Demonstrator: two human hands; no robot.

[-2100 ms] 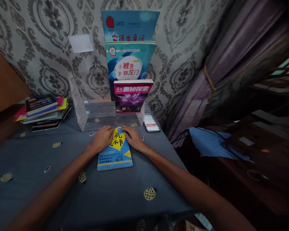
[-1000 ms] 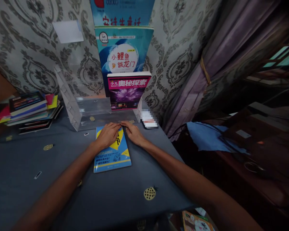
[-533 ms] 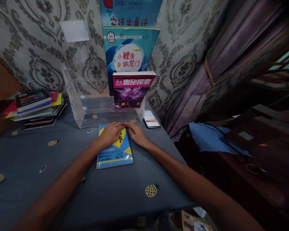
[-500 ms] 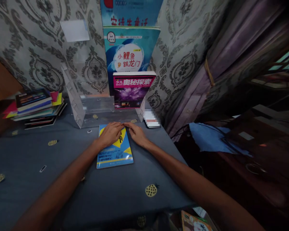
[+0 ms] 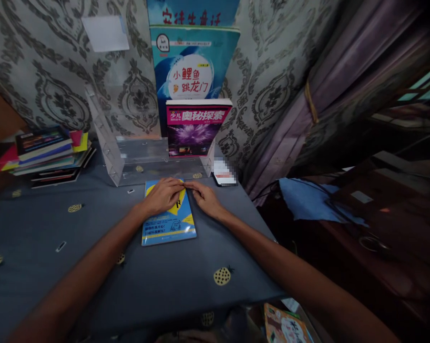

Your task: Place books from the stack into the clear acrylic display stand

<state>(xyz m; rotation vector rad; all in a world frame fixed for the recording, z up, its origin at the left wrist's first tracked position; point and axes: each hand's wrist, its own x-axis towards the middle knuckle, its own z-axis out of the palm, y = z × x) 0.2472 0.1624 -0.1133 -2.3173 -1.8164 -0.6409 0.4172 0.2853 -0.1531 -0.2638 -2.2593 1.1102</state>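
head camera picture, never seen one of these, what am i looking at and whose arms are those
A person wears a camera on the head, so you look down along their own two bare arms. No machine here. The left hand and right hand both rest flat on the far end of a blue and yellow book lying on a grey cloth-covered table. Neither hand grips it. Just beyond stands a clear rack holding a pink book with two blue ones behind. A stack of books sits far left, curtains hang right.

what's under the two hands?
The blue-and-yellow book lies flat on the grey tablecloth; left hand and right hand cover its upper half, hiding most of the title.
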